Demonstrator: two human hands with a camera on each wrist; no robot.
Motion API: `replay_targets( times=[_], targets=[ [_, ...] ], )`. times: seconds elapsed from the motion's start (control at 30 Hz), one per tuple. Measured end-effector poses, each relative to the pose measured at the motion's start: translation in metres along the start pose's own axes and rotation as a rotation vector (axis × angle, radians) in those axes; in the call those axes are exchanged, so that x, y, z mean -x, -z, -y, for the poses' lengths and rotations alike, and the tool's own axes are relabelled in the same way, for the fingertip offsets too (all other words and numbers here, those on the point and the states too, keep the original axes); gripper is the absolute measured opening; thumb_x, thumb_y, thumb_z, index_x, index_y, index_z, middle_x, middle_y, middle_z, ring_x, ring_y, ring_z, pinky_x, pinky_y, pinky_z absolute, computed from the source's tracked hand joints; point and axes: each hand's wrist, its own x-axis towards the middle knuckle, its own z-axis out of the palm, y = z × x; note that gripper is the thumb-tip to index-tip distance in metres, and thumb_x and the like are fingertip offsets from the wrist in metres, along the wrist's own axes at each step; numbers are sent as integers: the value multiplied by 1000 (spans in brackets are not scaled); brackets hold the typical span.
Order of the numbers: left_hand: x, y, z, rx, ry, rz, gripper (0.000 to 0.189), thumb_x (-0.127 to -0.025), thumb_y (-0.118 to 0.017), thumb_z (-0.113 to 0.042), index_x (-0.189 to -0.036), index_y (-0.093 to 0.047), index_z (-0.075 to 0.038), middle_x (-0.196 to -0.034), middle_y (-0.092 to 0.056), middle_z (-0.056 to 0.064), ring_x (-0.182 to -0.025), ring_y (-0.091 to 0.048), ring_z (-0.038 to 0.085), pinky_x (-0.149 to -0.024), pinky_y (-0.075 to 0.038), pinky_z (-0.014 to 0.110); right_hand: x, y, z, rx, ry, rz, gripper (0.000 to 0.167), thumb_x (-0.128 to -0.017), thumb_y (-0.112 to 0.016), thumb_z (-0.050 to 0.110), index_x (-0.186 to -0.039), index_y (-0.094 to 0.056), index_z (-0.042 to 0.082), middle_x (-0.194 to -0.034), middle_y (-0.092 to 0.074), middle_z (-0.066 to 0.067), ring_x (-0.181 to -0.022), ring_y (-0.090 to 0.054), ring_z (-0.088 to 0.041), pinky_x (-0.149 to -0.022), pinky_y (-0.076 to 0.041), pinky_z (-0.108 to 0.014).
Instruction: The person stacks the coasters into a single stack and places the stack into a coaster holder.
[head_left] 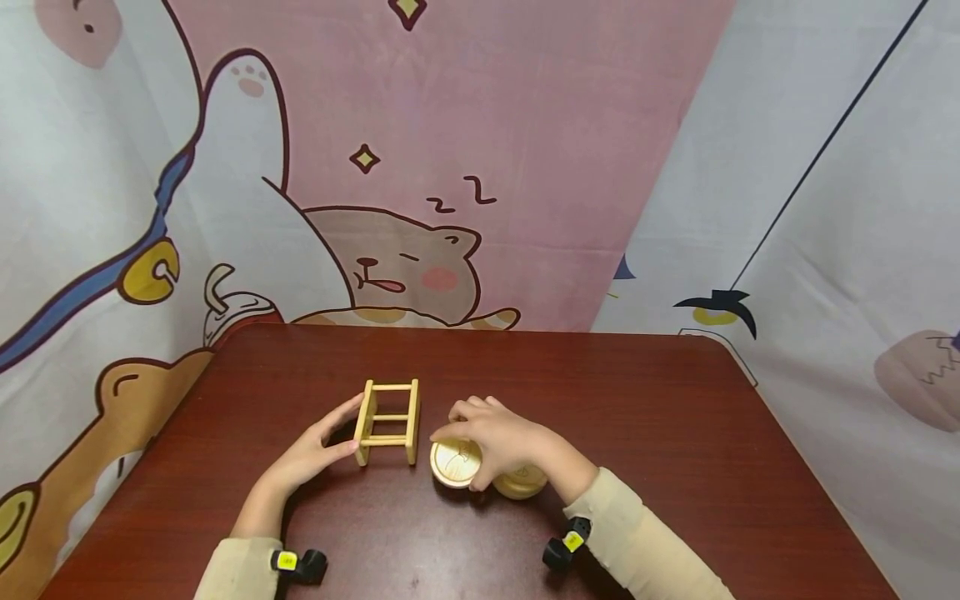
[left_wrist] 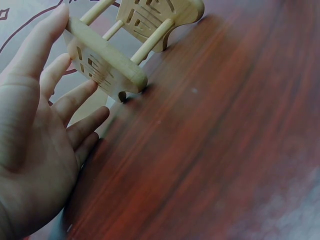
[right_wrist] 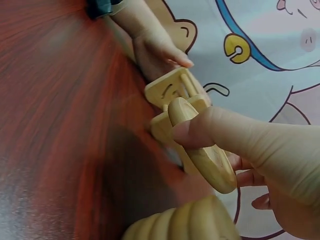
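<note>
My right hand (head_left: 498, 437) pinches a round wooden coaster (head_left: 456, 463), thumb at its near rim and fingers at the far one. In the right wrist view the coaster (right_wrist: 202, 150) is tilted on edge, above a stack of similar coasters (right_wrist: 185, 222). Under my right palm the stack (head_left: 519, 482) is partly hidden. To the left stands a small wooden coaster rack (head_left: 388, 440) with slotted side panels and round crossbars. My left hand (head_left: 309, 457) touches its left side with thumb and fingertips, fingers spread and fairly straight in the left wrist view.
Everything rests on a dark red-brown wooden table (head_left: 630, 392). Behind it hangs a cartoon-printed cloth (head_left: 525, 167) with a sleeping bear. A black wrist camera (head_left: 300, 565) is strapped on the left sleeve, and another (head_left: 566, 543) on the right.
</note>
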Motion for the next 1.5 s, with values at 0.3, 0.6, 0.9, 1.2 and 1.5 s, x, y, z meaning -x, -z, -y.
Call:
replay_targets(
  times=[0.3, 0.6, 0.9, 1.2, 1.5],
  targets=[
    [0, 0, 1, 1, 2, 3, 70, -90, -67, -13, -150, -32, -25, -149, -37, 11, -135, -30, 34, -102, -18, 63, 6, 15, 0, -15, -14, -59, 81, -56, -86, 39, -132, -59, 26, -115, -49, 5, -104, -41, -12, -86, -32, -31],
    [0, 0, 0, -6, 8, 5, 70, -91, -67, -14, -150, -32, -27, -149, -37, 9, -135, -30, 32, -101, -18, 65, 13, 24, -6, -7, -13, -134, 81, -55, -84, 41, -131, -60, 27, -113, -49, 6, -103, -42, -12, -85, -33, -33],
    [-1, 2, 2, -6, 8, 3, 69, -91, -67, -14, -150, -33, -27, -149, -37, 9, -135, -30, 34, -101, -18, 64, 25, 32, -10, -36, -13, -188, 81, -52, -81, 37, -129, -61, 25, -111, -49, 6, -101, -42, -12, -82, -32, -34],
    [-1, 1, 3, -10, 3, 4, 69, -91, -66, -14, -150, -33, -28, -149, -37, 10, -135, -30, 34, -101, -18, 64, 39, 31, -13, -59, -51, -197, 81, -52, -81, 38, -130, -61, 24, -112, -49, 7, -102, -41, -11, -83, -31, -34],
    [-1, 1, 3, -12, 5, 2, 69, -91, -67, -14, -150, -33, -27, -149, -37, 10, -135, -31, 34, -101, -19, 65, 53, 28, -16, -73, -95, -195, 82, -50, -81, 36, -129, -61, 27, -110, -49, 9, -99, -40, -10, -81, -30, -33]
  ],
)
